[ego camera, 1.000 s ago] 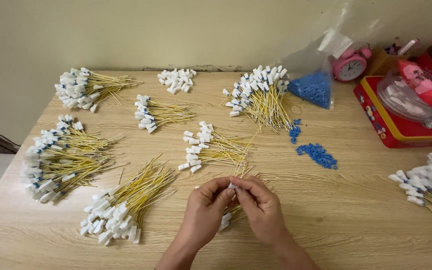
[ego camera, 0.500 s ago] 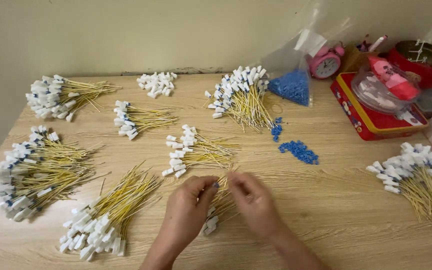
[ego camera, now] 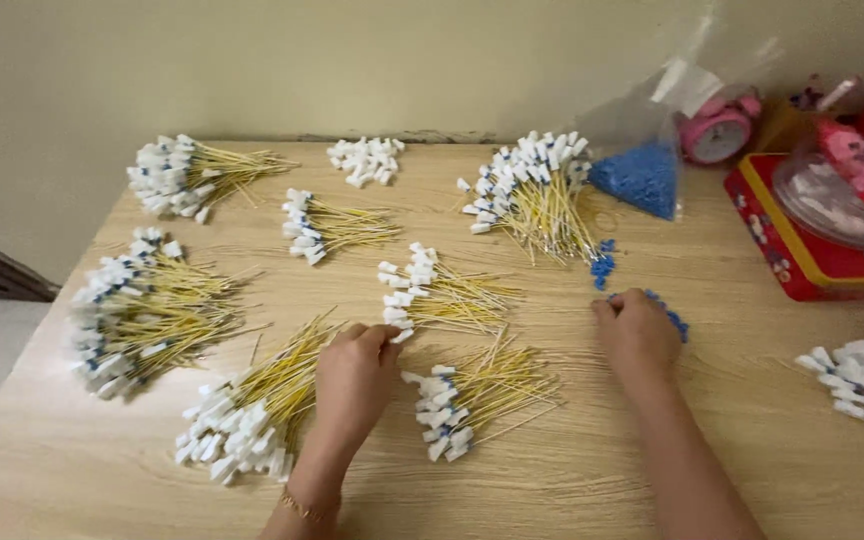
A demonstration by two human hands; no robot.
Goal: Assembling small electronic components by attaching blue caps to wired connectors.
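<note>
The fingertips of the right hand (ego camera: 638,335) are curled down onto a small scatter of blue plastic pieces (ego camera: 674,322) lying on the wooden table (ego camera: 572,470). The fingers are drawn close together over the pieces, and whether one is already pinched cannot be told, since the tips are hidden under the knuckles. The pieces lie directly beneath and just to the right of that hand, so the right hand is by far the nearer to them.

The left hand (ego camera: 355,375) is set palm down, its thumb and forefinger narrowed at the white-capped end of a bundle of yellow wires (ego camera: 442,295); the tips touch or nearly touch one white connector at the bundle's lower edge, though a firm hold cannot be confirmed. This bundle has its long axis running left to right, white caps toward the left hand, wire tails pointing right.

Between the two hands a second, looser bundle (ego camera: 472,395) is spread, caps at the lower left, tails fanned to the upper right. Just left of the left hand a larger bundle (ego camera: 252,420) lies on a diagonal.

Farther out, a second small cluster of blue pieces (ego camera: 603,266) is seen above the right hand, and beyond it a clear bag of blue pieces (ego camera: 640,178) beside a capped bundle (ego camera: 537,190). A red tin (ego camera: 787,250) stands at the right edge.
</note>
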